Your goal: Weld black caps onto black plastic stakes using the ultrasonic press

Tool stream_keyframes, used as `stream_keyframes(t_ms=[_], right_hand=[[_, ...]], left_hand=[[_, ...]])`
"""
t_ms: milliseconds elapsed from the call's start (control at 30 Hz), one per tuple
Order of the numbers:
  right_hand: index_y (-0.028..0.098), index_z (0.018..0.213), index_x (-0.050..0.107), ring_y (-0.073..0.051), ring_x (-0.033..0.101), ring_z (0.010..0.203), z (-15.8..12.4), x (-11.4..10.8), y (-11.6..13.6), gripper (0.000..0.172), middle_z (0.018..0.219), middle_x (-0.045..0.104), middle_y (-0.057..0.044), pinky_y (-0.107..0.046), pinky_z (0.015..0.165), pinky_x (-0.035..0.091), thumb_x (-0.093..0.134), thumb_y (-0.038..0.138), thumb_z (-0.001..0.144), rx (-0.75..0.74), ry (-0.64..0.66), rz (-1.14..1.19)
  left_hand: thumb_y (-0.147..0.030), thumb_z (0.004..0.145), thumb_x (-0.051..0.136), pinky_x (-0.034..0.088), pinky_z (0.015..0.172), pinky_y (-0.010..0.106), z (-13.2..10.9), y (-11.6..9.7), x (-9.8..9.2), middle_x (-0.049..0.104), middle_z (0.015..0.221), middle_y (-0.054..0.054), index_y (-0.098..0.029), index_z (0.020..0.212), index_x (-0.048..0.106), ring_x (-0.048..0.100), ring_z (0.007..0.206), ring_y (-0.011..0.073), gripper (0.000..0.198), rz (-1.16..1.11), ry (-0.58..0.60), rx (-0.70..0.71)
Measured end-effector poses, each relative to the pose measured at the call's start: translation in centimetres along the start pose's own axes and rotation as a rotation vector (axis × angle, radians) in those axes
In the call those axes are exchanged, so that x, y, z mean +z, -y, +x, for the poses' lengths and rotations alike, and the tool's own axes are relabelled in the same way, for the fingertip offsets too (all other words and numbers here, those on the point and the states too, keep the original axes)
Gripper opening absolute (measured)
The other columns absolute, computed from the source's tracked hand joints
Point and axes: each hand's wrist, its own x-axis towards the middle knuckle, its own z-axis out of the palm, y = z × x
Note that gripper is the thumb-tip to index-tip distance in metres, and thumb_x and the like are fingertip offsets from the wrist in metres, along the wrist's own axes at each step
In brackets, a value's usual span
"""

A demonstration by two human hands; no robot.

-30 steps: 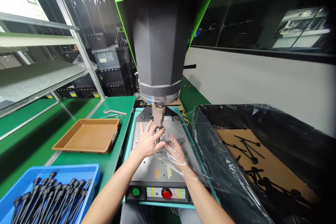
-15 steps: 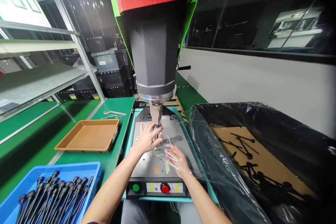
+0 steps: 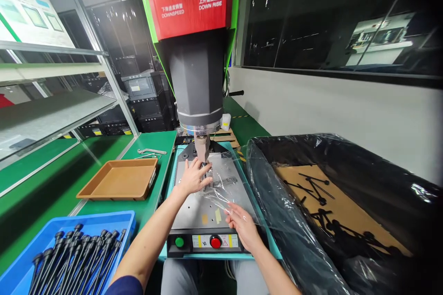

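Observation:
My left hand (image 3: pixel 191 178) lies with fingers spread on the metal base plate (image 3: pixel 194 212) of a press machine, just under its horn (image 3: pixel 201 148), fingertips on a black part (image 3: pixel 221 181) in the fixture. My right hand (image 3: pixel 243 226) rests open near the plate's front right corner, beside the red button (image 3: pixel 215 242), touching the edge of a clear plastic sheet (image 3: pixel 224 189) draped over the plate.
A green button (image 3: pixel 179 242) sits left of the red one. A blue bin (image 3: pixel 69 253) of black rod-like parts is at lower left, a brown tray (image 3: pixel 119 179) behind it. A plastic-lined box (image 3: pixel 346 203) with black parts stands on the right. Metal shelving (image 3: pixel 51 110) rises at the left.
My right hand has drawn back from the fixture toward the front of the plate near the red button. My left hand stays on the part. The view has tilted up.

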Motion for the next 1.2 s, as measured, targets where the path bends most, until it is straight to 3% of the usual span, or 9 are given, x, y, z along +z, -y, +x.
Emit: stream_keyframes(t_ms=[200, 400, 500, 600, 733, 867, 933, 1033, 1200], right_hand=[[0.016, 0.111, 0.063, -0.016, 0.057, 0.061, -0.6, -0.4, -0.1, 0.059, 0.083, 0.069, -0.007, -0.026, 0.051, 0.041, 0.083, 0.044, 0.063, -0.002, 0.007, 0.008], [0.016, 0.106, 0.065, -0.014, 0.055, 0.057, -1.6, -0.8, -0.2, 0.051, 0.083, 0.069, -0.007, -0.025, 0.048, 0.039, 0.079, 0.041, 0.064, 0.000, 0.002, -0.042], [0.016, 0.101, 0.066, -0.013, 0.051, 0.053, -3.5, -2.0, -1.0, 0.046, 0.083, 0.068, -0.007, -0.023, 0.043, 0.034, 0.076, 0.042, 0.065, 0.045, -0.024, -0.098], [0.016, 0.098, 0.067, -0.013, 0.050, 0.051, -5.8, -4.2, -2.0, 0.045, 0.081, 0.068, -0.008, -0.024, 0.042, 0.033, 0.074, 0.047, 0.067, 0.076, -0.081, -0.172], [0.016, 0.097, 0.065, -0.016, 0.051, 0.054, -7.4, -8.1, -2.9, 0.052, 0.078, 0.068, -0.007, -0.026, 0.043, 0.036, 0.071, 0.055, 0.063, 0.034, -0.278, -0.307], [0.015, 0.101, 0.063, -0.024, 0.061, 0.079, -6.8, -10.8, -3.1, 0.057, 0.095, 0.067, -0.013, -0.035, 0.066, 0.048, 0.063, 0.061, 0.067, -0.139, -0.522, -0.610], [0.015, 0.109, 0.062, -0.029, 0.059, 0.094, -6.1, -11.2, -3.2, 0.063, 0.108, 0.063, -0.017, -0.041, 0.081, 0.048, 0.061, 0.063, 0.069, -0.248, -0.576, -0.819], [0.011, 0.123, 0.056, -0.036, 0.053, 0.110, -5.0, -11.2, -3.9, 0.078, 0.120, 0.056, -0.022, -0.049, 0.092, 0.043, 0.056, 0.068, 0.069, -0.325, -0.515, -1.025], [0.011, 0.123, 0.055, -0.038, 0.054, 0.111, -4.0, -11.6, -5.3, 0.080, 0.114, 0.059, -0.020, -0.050, 0.095, 0.043, 0.050, 0.071, 0.070, -0.226, -0.408, -1.056]], left_hand=[[-0.057, 0.088, 0.049, 0.023, 0.105, 0.067, -0.2, -0.2, -0.6, 0.051, 0.127, 0.015, -0.032, 0.142, 0.045, 0.040, 0.127, 0.0362, 0.060, 0.006, -0.033, 0.005], [-0.057, 0.088, 0.050, 0.024, 0.105, 0.069, -1.1, -0.7, -2.2, 0.049, 0.136, 0.015, -0.032, 0.140, 0.049, 0.037, 0.133, 0.0386, 0.057, 0.003, -0.007, -0.014], [-0.054, 0.089, 0.052, 0.025, 0.108, 0.065, -4.0, -0.8, -3.3, 0.043, 0.147, 0.013, -0.031, 0.134, 0.055, 0.033, 0.139, 0.0371, 0.050, -0.066, -0.091, -0.079], [-0.046, 0.092, 0.050, 0.034, 0.110, 0.052, -8.9, -0.8, -3.3, 0.051, 0.141, 0.012, -0.024, 0.123, 0.063, 0.042, 0.134, 0.0296, 0.040, -0.228, -0.257, -0.259], [-0.042, 0.090, 0.053, 0.041, 0.107, 0.045, -16.9, -1.2, -0.1, 0.059, 0.130, 0.012, -0.020, 0.124, 0.060, 0.054, 0.124, 0.0257, 0.041, -0.367, -0.398, -0.621], [-0.045, 0.083, 0.061, 0.041, 0.106, 0.047, -22.9, -2.1, 4.7, 0.051, 0.138, 0.018, -0.015, 0.138, 0.046, 0.049, 0.129, 0.0298, 0.065, -0.405, -0.355, -0.891], [-0.046, 0.078, 0.065, 0.040, 0.107, 0.048, -24.4, -2.4, 6.6, 0.049, 0.139, 0.020, -0.013, 0.139, 0.043, 0.049, 0.130, 0.0314, 0.073, -0.464, -0.291, -0.962], [-0.044, 0.073, 0.069, 0.038, 0.108, 0.048, -25.0, -2.5, 8.1, 0.055, 0.133, 0.018, -0.014, 0.133, 0.049, 0.051, 0.127, 0.0319, 0.070, -0.559, -0.222, -0.979], [-0.042, 0.071, 0.071, 0.041, 0.105, 0.046, -24.9, -2.1, 8.6, 0.060, 0.128, 0.013, -0.018, 0.125, 0.057, 0.055, 0.122, 0.0303, 0.061, -0.628, -0.243, -0.981]])
